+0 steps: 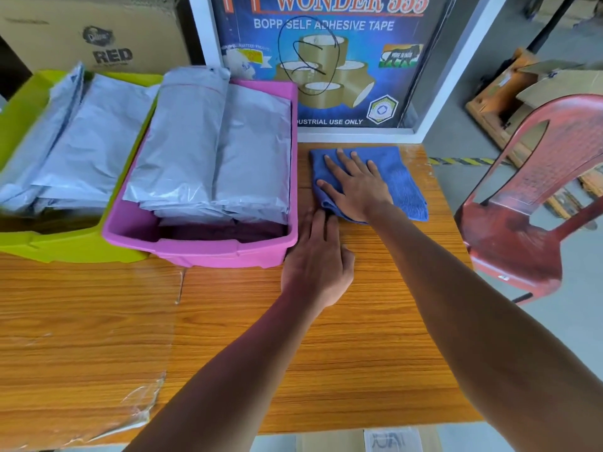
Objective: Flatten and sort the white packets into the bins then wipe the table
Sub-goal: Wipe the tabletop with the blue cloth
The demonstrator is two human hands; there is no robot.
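A blue cloth [396, 177] lies on the wooden table [375, 337] at its far right corner. My right hand [355, 184] presses flat on the cloth with its fingers spread. My left hand [318, 259] rests flat on the table beside the pink bin [202, 252], its fingertips at the cloth's near left edge. White packets [215, 145] lie stacked in the pink bin. More white packets [65, 138] fill the green bin [19, 243] to its left.
A red plastic chair [535, 203] stands close to the table's right edge. A tape poster board [329, 60] leans behind the table, and a cardboard box [98, 34] sits at the back left. Loose clear film [140, 396] covers the table's near left part.
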